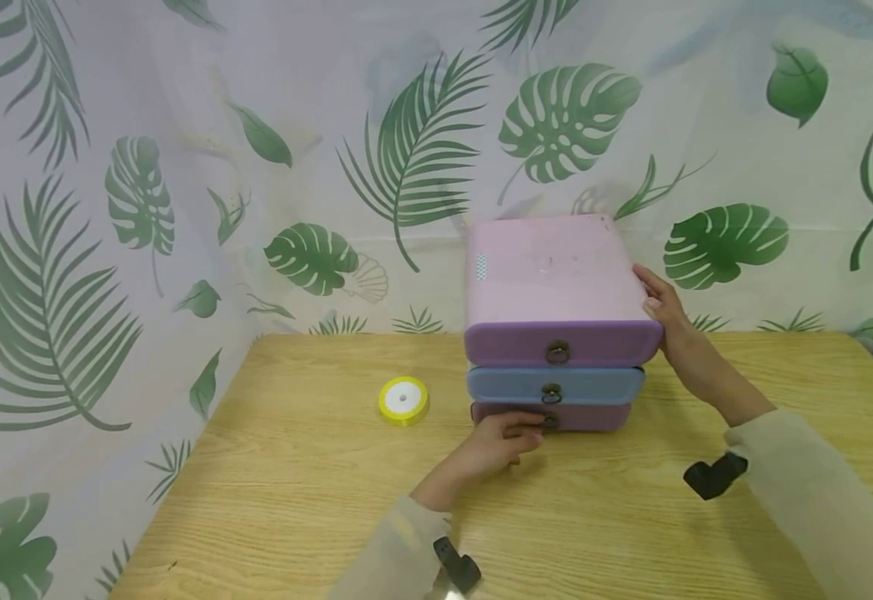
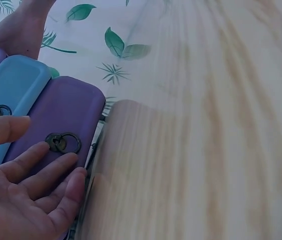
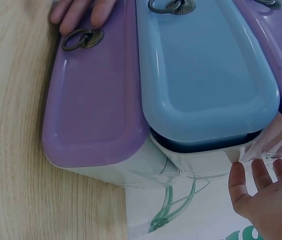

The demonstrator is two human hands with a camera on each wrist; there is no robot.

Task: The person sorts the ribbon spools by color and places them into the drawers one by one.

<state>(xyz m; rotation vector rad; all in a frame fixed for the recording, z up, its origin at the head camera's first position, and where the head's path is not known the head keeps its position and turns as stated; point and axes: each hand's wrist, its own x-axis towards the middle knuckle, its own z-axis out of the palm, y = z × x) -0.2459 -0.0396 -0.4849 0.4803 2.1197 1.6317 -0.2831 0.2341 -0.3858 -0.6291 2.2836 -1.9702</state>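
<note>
Loosely extended, the left hand (image 1: 490,446) sits by the bottom ring (image 1: 550,421) — tabletop (image 1: 308,492) spreading leftward — right hand (image 1: 678,329), fingers relaxed, touching the drawer box (image 1: 534,283) edge.

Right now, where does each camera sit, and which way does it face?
Head: on the head, facing forward and down at the three-drawer cabinet; left hand, right hand and both sleeves show.
Left wrist: on that wrist, facing the purple bottom drawer; left hand close, right hand partly visible.
Right wrist: on that wrist, facing the drawer fronts; right hand lower right, left fingers at top.
Shared: both wrist views show the blue middle drawer.
</note>
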